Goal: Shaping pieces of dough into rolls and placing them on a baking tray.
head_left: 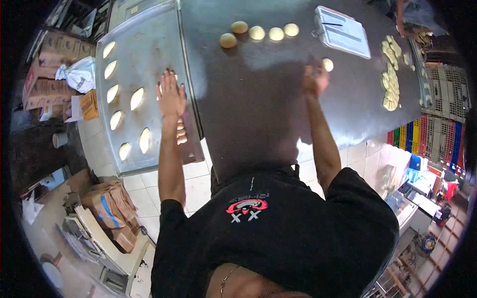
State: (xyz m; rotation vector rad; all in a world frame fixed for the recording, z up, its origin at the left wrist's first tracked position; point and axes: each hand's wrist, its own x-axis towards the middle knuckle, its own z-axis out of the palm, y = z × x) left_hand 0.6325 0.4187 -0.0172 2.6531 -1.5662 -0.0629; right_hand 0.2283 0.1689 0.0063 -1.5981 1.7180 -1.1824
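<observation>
My left hand [171, 97] lies palm down with fingers stretched out over the right side of a metal baking tray [144, 54]. A pale bit of dough peeks out beside its fingers, and more dough pieces [182, 133] show past my left wrist. Several pointed oval dough pieces [136, 98] rest in rows on the tray. Over the dark worktable [248, 109], my right hand [316, 80] is blurred, its fingers bent. A small round dough ball [327, 64] sits right at its fingers; whether they grip it is unclear.
Several round dough balls [257, 33] stand at the table's far side. Right of them lies a clipboard [343, 32] with paper and a pen. Lumps of dough [390, 82] are piled near the right edge. Cardboard boxes [62, 72] and stacked crates [422, 139] flank the table.
</observation>
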